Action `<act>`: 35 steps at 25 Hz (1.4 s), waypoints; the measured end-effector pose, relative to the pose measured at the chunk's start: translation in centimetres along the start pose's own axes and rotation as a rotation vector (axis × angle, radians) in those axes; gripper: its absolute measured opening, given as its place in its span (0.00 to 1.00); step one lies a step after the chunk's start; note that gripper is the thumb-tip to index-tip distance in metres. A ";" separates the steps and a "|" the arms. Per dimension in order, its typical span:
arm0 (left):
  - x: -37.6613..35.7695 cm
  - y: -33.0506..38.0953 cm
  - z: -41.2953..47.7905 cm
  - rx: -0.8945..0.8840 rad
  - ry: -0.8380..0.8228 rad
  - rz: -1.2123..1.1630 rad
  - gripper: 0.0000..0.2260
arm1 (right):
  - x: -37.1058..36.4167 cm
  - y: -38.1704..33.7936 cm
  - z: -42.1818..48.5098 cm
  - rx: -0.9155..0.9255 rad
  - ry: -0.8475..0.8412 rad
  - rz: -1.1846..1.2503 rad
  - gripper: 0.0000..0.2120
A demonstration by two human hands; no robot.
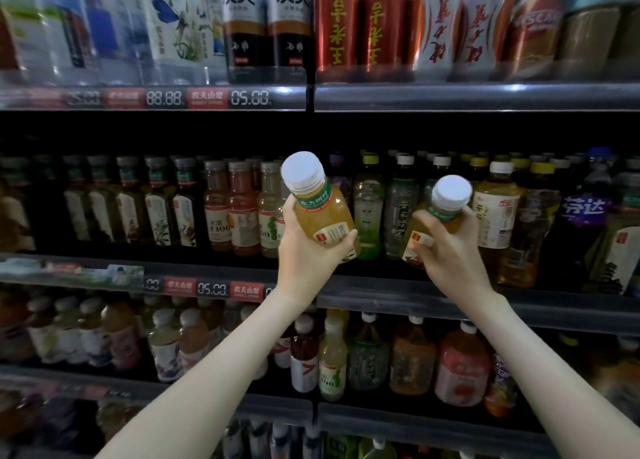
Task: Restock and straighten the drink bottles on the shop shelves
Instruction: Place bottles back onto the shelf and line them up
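Along the left of the dark middle shelf (pixel 415 304) we see upright dark tea bottles with white labels (pixel 156 213), then orange and red juice bottles with grey caps (pixel 242 209).

Next comes the person's left hand (pixel 304 254). Its fingers are curled round the lower body of a clear plastic bottle of pale yellow tea (pixel 323 213) with a white screw cap. The bottle is held in the air in front of the row, not on the shelf. Its long axis is tilted, with the cap up, near us and leaning left, and the base pointing far and down toward the shelf.

Just to its right a clear bottle with a pale green label (pixel 367 209) stands on the shelf. Beyond it the right hand (pixel 450 254) wraps a second clear plastic bottle of yellow tea (pixel 438 216), tilted the other way with its cap leaning right. The two held bottles are apart. Further right stands an upright white-capped yellow tea bottle with a white label (pixel 498 213).

We judge that each held bottle must be brought upright before its base can slide into a lane. Both hands look about equally near the shelf, so we cannot say which would go first.

The hands and held bottles cover the lanes behind them, so we cannot tell whether gaps wait there. The bases are hidden in the palms. The far rows are dark, and the frame edges are blurred.
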State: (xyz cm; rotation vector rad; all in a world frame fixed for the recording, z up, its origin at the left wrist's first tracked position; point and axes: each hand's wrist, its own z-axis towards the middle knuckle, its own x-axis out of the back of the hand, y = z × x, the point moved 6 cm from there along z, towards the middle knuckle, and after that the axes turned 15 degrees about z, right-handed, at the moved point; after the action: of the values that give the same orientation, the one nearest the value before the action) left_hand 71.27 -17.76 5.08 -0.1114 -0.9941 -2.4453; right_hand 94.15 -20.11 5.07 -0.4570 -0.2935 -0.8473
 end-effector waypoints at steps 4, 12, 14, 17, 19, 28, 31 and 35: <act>3.8 -2.3 -1.5 -0.011 0.064 0.042 0.39 | -0.7 -4.4 0.2 0.085 0.093 0.102 0.29; 12.7 -9.1 -0.8 0.040 0.100 0.084 0.39 | -7.9 -12.9 1.0 0.112 0.041 0.349 0.31; 16.0 -11.6 0.3 0.082 0.105 0.062 0.40 | -11.0 -14.7 1.6 0.064 0.056 0.397 0.30; 21.1 -16.4 3.0 0.151 0.028 0.033 0.39 | -16.2 -17.8 3.4 -0.042 0.043 0.458 0.30; 23.7 -19.6 4.8 0.241 -0.084 0.014 0.40 | -19.6 -19.7 4.9 -0.150 0.048 0.524 0.29; 28.1 -24.1 5.3 0.303 -0.585 0.123 0.26 | -27.8 -25.4 6.4 -0.531 -0.275 0.894 0.29; 28.8 -23.5 4.1 0.280 -0.642 0.159 0.29 | -28.0 -26.7 5.6 -0.573 -0.398 0.949 0.28; 29.2 -22.0 2.7 0.313 -0.634 0.189 0.29 | -27.4 -28.4 4.2 -0.566 -0.541 0.970 0.28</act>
State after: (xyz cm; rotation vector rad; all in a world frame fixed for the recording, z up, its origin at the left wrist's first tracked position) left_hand 35.02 -14.57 0.56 -0.8694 -1.5336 -2.0776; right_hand 54.63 -16.56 4.73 -1.2363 -0.2766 0.1851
